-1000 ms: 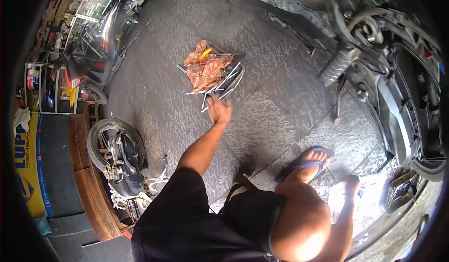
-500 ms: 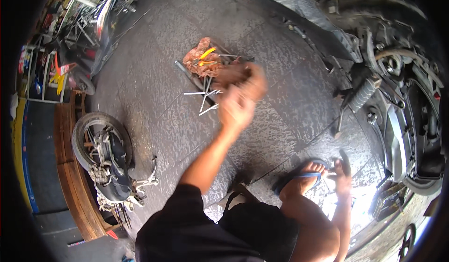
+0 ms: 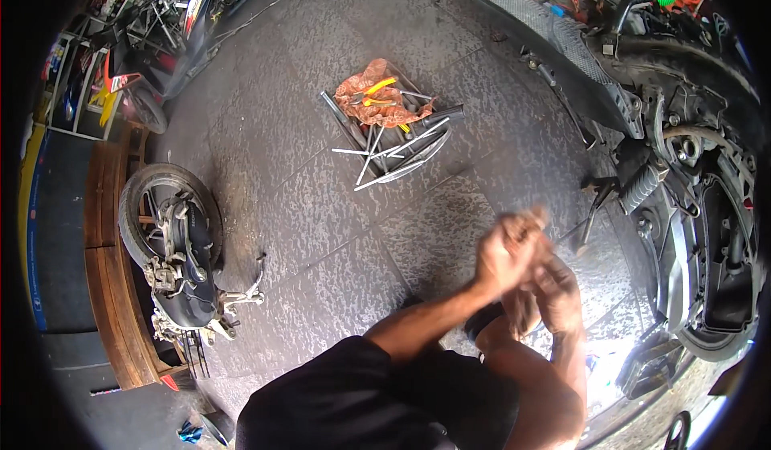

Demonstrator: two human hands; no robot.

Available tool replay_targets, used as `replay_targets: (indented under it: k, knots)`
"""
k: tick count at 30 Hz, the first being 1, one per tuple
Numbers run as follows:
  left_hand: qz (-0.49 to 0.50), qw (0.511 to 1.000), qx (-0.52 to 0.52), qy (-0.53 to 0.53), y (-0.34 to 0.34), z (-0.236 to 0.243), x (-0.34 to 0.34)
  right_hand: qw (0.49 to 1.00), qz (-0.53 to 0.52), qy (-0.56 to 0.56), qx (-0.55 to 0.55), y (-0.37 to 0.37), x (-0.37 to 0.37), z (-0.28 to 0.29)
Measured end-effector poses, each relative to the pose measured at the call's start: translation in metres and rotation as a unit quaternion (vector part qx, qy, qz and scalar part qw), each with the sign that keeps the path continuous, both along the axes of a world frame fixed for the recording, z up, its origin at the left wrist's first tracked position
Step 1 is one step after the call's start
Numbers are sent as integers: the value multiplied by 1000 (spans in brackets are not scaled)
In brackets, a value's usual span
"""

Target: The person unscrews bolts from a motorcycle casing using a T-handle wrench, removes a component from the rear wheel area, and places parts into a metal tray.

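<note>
My left hand (image 3: pixel 507 259) and my right hand (image 3: pixel 560 296) are together above my right foot, at the lower right of the middle. Both are closed, with their fingers curled toward each other. Motion blur smears the left fingertips, and whatever lies between the hands is hidden. Farther off on the floor, a tool tray (image 3: pixel 347 122) holds a reddish patterned cloth (image 3: pixel 371 79). Orange-handled pliers (image 3: pixel 381 87) rest on this cloth. Several metal rods or wrenches (image 3: pixel 371 154) lie across the tray's near part.
On the right stands a partly stripped motorcycle (image 3: pixel 683 209), its shock spring (image 3: pixel 642 189) exposed. At left, a wheel (image 3: pixel 170 209) with a swingarm assembly lies beside a wooden bench (image 3: pixel 104 289). Grey tiled floor (image 3: pixel 321 233) stretches between them. Shelves and another motorcycle are at the far left.
My left hand has moved from the tool tray back toward me and right, meeting my right hand. My right hand, earlier beside my foot with a dark elongated thing, has risen slightly.
</note>
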State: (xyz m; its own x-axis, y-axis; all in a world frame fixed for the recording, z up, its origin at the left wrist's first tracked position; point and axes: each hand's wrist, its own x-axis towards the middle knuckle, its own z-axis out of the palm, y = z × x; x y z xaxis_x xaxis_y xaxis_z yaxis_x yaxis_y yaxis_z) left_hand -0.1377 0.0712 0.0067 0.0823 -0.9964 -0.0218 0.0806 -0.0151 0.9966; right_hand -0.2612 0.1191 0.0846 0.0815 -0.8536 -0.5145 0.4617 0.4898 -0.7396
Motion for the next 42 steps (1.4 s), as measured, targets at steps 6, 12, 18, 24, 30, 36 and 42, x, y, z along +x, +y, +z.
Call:
replay_targets:
  k: [6,12,18,24,30,36,42]
  knots:
    - [126,857,-61,-496,-132,-59,150,993,-69,72,56,68,-96,-12]
    - [102,812,101,-565,-149,-96,166,977,-108,174,59,94,-156,-19]
    - [-5,850,195,-490,-118,-73,150,987,-117,106,27,89,-150,-30]
    - [21,893,175,-414,-86,-55,138,980,-139,122,80,96,-137,-38]
    - [198,777,200,-563,-140,-111,169,959,-183,182,116,141,-183,-51]
    - [108,807,180,-552,-147,-102,157,958,-201,191,75,177,-209,-89]
    - [231,902,32,-365,-134,-69,157,970,-185,132,83,135,-146,-65]
